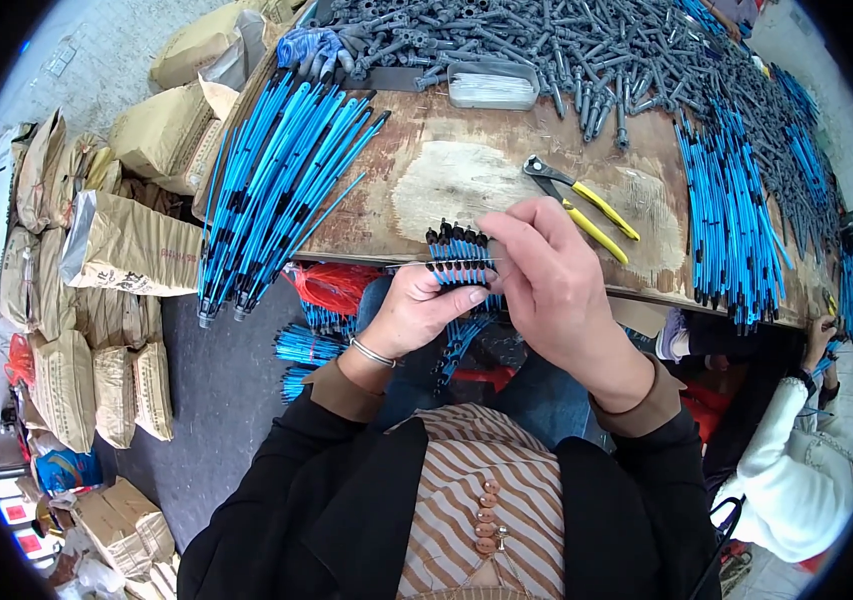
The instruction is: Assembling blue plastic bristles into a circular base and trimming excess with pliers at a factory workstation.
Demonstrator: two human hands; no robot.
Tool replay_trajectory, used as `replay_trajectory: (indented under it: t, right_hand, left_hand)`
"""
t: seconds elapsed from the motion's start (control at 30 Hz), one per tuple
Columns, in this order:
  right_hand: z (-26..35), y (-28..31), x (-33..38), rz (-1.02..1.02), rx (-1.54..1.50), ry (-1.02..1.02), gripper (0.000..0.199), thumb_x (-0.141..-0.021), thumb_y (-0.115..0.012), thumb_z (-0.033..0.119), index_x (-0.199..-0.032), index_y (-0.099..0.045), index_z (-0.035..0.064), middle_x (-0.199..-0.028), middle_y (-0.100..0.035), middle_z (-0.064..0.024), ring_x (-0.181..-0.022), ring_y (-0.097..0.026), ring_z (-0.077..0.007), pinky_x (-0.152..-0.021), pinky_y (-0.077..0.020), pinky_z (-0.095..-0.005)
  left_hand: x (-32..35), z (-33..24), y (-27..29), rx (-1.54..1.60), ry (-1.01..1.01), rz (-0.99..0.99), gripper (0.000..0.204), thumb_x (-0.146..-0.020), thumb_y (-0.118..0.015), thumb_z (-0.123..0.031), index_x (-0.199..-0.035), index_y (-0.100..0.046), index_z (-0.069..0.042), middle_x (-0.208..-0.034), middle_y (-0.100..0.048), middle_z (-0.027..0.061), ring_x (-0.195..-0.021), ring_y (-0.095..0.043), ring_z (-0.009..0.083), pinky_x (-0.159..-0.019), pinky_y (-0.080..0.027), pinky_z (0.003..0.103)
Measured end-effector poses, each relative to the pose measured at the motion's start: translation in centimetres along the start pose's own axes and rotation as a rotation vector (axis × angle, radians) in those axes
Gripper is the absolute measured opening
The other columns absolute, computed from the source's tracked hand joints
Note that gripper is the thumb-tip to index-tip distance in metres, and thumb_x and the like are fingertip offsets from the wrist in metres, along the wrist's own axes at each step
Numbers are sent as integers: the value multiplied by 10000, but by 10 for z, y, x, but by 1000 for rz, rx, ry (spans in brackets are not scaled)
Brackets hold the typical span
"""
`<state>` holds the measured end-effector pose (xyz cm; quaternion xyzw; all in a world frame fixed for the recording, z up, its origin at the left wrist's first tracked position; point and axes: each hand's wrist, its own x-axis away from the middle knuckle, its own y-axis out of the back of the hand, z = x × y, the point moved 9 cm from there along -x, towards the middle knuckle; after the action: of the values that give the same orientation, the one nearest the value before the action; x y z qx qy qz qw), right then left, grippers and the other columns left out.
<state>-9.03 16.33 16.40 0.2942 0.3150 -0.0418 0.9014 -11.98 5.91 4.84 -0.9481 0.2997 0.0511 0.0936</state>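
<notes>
Clamping bunched rods (461, 271) in left hand (414, 308), curling right hand (558, 278), can't tell pinch, seemingly midway with more rods (281, 170) far left.

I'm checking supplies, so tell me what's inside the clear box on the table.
Thin white pieces lie in a pile inside the clear box. They cover most of its floor, so whatever is beneath them cannot be seen.

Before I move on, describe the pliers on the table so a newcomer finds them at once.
On the wooden table, look just beyond the person's right hand. The pliers lie there, handles spread; bright yellow handles set them apart from the blue sticks and grey parts.
</notes>
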Motion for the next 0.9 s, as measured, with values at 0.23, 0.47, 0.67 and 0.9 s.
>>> replay_trajectory:
  t: [0.23,0.47,0.67,0.9]
  right_hand:
    - [-21,-6,1,76,-71,-166,309,-782,-539,-94,-1049,-637,26,-833,-452,-52,-674,-420,-150,-574,-349,-243]
    - [-31,-9,4,169,-199,-231,330,-800,-525,-92,-1075,-643,46,-821,-440,-33,-677,-405,-137,-579,-336,-233]
    - [-29,-12,0,319,-151,-192,321,-811,-518,-87,-1075,-647,44,-819,-448,-22,-680,-404,-126,-581,-331,-226]
    - [-27,-18,-7,348,-216,-131,316,-806,-523,-88,-1066,-646,41,-829,-467,-28,-677,-412,-129,-583,-332,-225]
  left_hand:
    - [0,-2,-4,37,18,27,229,-829,-587,35,-1046,-657,10,-949,-694,101,-846,-646,147,-785,-499,221]
    - [1,9,3,152,52,21,219,-828,-582,45,-1029,-660,12,-947,-695,106,-863,-644,154,-800,-496,228]
    - [3,14,8,167,64,37,207,-827,-580,48,-1014,-662,15,-948,-694,114,-862,-645,157,-800,-499,233]
    - [3,14,9,172,72,33,201,-825,-585,46,-1007,-663,14,-948,-694,112,-851,-649,156,-796,-503,236]
